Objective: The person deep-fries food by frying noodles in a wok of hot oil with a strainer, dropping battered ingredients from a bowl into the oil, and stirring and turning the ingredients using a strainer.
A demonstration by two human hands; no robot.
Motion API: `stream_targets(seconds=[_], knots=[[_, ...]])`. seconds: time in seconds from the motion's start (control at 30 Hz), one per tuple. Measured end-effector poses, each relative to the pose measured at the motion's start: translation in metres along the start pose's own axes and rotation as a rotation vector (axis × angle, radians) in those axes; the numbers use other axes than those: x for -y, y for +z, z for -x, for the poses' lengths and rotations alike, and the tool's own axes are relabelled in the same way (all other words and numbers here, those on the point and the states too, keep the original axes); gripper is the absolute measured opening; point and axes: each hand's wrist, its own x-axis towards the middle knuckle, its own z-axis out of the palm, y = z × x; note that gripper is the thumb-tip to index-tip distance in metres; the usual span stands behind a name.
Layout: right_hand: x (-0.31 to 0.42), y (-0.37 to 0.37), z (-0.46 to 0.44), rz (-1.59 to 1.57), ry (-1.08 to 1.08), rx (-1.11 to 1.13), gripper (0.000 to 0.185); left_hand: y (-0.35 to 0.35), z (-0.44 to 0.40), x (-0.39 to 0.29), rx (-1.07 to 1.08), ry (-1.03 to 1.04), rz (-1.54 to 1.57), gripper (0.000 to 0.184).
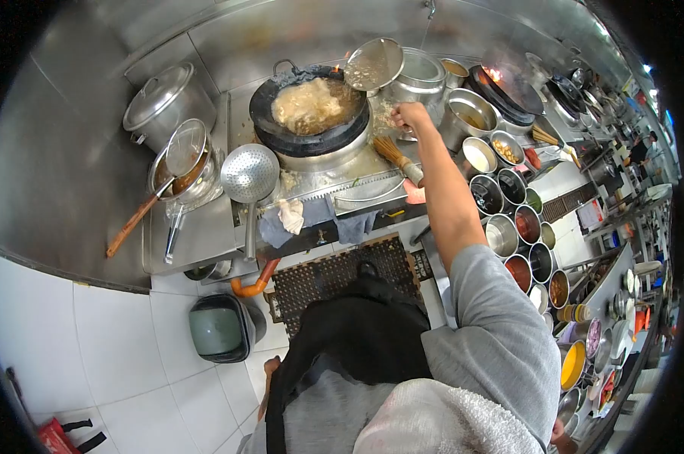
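My right arm reaches forward over the stove. My right hand (pixel 411 117) is closed, fingers curled together, near the lidded steel pot (pixel 420 72); what it holds, if anything, is hidden. To its left, a black wok (pixel 260 106) sits on a burner with pale, frothing food (pixel 308 104) in bubbling liquid. A round mesh strainer (pixel 374 64) is tilted between the wok and the pot. Below my right hand lies a bamboo brush (pixel 393 153). My left hand (pixel 272 365) hangs low beside my black apron (pixel 349 325), its fingers mostly hidden.
A perforated ladle (pixel 250 174) and a wooden-handled strainer over a bowl (pixel 184 151) stand left of the wok, near a big lidded pot (pixel 160 106). Several seasoning pots (pixel 501 234) line the right side. Flames (pixel 493 74) show at another wok. A bin (pixel 219 329) stands on the floor.
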Motion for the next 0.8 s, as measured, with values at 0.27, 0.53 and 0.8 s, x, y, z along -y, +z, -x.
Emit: stream_targets(seconds=[0.27,0.53,0.8], knots=[[-0.005,-0.008,0.005,1.017,-0.086,-0.369,0.028,0.008,0.003,-0.005,-0.051,0.016,0.044,0.026],[0.02,0.006,0.011,1.024,-0.459,-0.384,0.027,-0.028,0.002,-0.027,-0.211,-0.334,0.884,0.022],[-0.016,0.051,-0.085,0.827,0.037,0.368,0.018,-0.033,0.032,-0.059,0.075,-0.349,0.25,0.014]])
